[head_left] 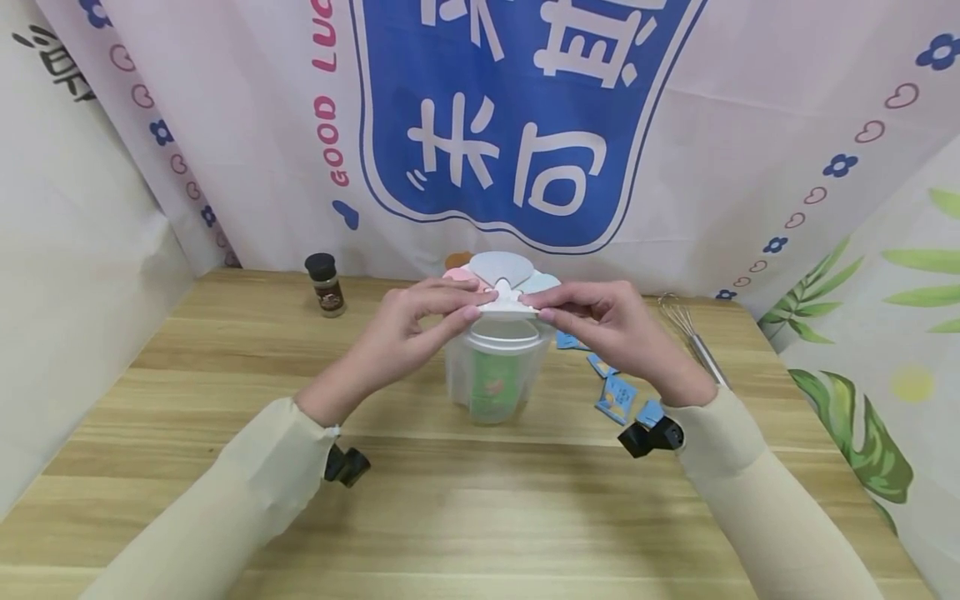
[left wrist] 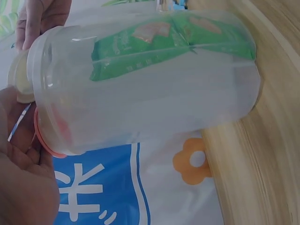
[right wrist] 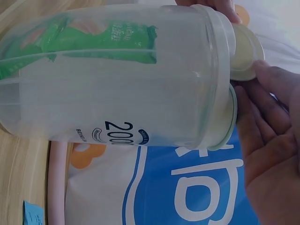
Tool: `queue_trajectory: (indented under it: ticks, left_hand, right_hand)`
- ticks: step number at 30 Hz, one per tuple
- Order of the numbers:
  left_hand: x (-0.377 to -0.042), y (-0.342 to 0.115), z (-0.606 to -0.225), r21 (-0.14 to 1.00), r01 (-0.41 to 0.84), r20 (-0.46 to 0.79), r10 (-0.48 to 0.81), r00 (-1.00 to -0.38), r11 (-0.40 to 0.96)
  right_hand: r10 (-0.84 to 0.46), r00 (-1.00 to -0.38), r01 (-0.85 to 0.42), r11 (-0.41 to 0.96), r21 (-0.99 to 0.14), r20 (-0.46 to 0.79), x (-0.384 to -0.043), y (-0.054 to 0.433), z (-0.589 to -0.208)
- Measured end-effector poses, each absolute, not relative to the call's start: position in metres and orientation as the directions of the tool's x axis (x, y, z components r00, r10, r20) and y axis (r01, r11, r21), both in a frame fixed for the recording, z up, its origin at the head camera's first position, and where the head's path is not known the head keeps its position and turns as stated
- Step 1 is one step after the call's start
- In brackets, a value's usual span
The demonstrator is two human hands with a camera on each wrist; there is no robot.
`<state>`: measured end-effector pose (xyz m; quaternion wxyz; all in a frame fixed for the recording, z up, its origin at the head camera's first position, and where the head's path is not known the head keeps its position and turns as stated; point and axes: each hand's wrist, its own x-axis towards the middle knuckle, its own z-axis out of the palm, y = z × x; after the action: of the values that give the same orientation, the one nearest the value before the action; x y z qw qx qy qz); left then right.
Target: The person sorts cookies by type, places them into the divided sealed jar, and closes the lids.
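Observation:
A clear plastic storage canister [head_left: 459,379] with petal-shaped lids stands upright on the wooden table. Its front flap lid [head_left: 507,315] is tilted up over the front compartment, whose mouth shows below. My left hand [head_left: 431,321] pinches the flap's left side between thumb and fingers. On the opposite side, my right hand [head_left: 611,321] pinches the same flap. Green packets [left wrist: 136,49] lie inside the front compartment. Other lids, among them a pink one [head_left: 459,273] and a white one [head_left: 501,267], lie down on the canister's top. Printed digits [right wrist: 119,132] mark its side.
A small black-capped jar [head_left: 326,287] stands at the back left. Several blue sachets [head_left: 617,400] are scattered right of the canister, and a metal whisk [head_left: 686,329] lies farther right. A printed cloth [head_left: 262,125] hangs behind the table.

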<state>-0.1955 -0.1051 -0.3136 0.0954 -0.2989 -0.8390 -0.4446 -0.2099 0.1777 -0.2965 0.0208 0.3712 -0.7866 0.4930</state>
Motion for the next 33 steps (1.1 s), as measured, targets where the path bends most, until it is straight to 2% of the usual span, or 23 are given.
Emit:
queue_trajectory:
  ticks: [9, 18, 24, 33]
  left_hand:
    - [-0.198, -0.110, -0.316, 0.654, 0.633, 0.431, 0.483, -0.762, 0.415]
    - [-0.201, -0.114, -0.315, 0.591, 0.705, 0.455, 0.559, -0.693, 0.393]
    - [-0.202, -0.115, -0.317, 0.565, 0.736, 0.479, 0.578, -0.661, 0.374]
    - [-0.203, -0.116, -0.315, 0.545, 0.751, 0.479, 0.596, -0.644, 0.373]
  right_hand:
    - [-0.597, -0.703, -0.646, 0.309, -0.698, 0.386, -0.207, 0.182, -0.296]
    - [-0.615, -0.661, -0.710, 0.325, -0.625, 0.430, -0.207, 0.182, -0.300]
    - [-0.627, -0.629, -0.738, 0.296, -0.607, 0.460, -0.207, 0.182, -0.302]
    - [-0.642, -0.605, -0.756, 0.277, -0.593, 0.472, -0.208, 0.182, -0.304]
